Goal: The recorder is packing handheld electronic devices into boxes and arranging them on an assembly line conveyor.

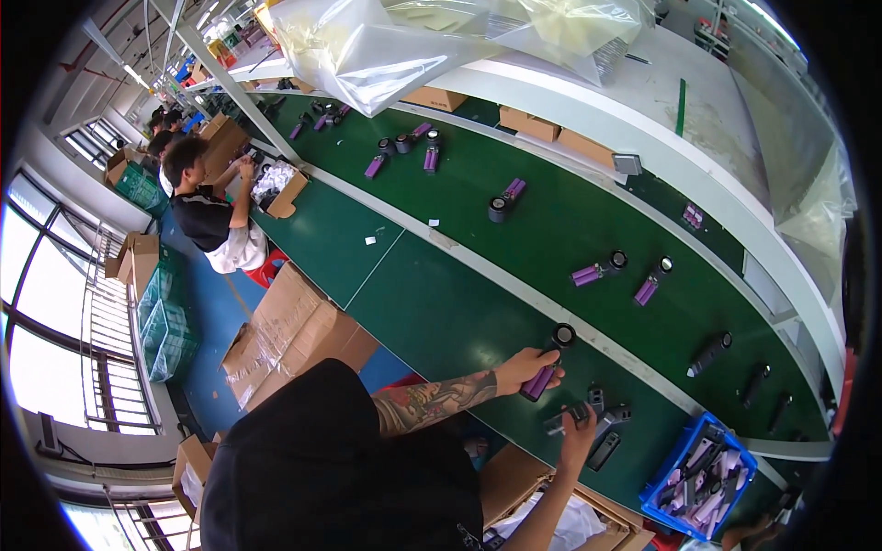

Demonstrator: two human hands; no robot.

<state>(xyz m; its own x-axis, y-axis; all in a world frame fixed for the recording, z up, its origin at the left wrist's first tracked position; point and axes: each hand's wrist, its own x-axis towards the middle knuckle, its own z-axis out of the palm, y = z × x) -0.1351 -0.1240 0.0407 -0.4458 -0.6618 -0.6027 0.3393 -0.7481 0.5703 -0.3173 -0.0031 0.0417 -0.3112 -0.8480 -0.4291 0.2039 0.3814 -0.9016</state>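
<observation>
My left hand (531,369) is closed around a purple handheld device (537,386). Its round black head (563,334) sticks out past my fingers. Just to the right and nearer, my right hand (579,424) grips a dark grey casing piece (555,423) between thumb and fingers. Several similar dark casing pieces (604,452) lie on the green bench (441,303) next to that hand, some crossing each other. Part of the purple body is hidden by my left fingers.
A blue bin (650,503) of black and pinkish parts stands at right. Beyond a pale rail, the green belt (478,248) carries several purple-and-black devices (602,270). Cardboard boxes (292,321) stand beside the bench. A co-worker (207,207) sits far left.
</observation>
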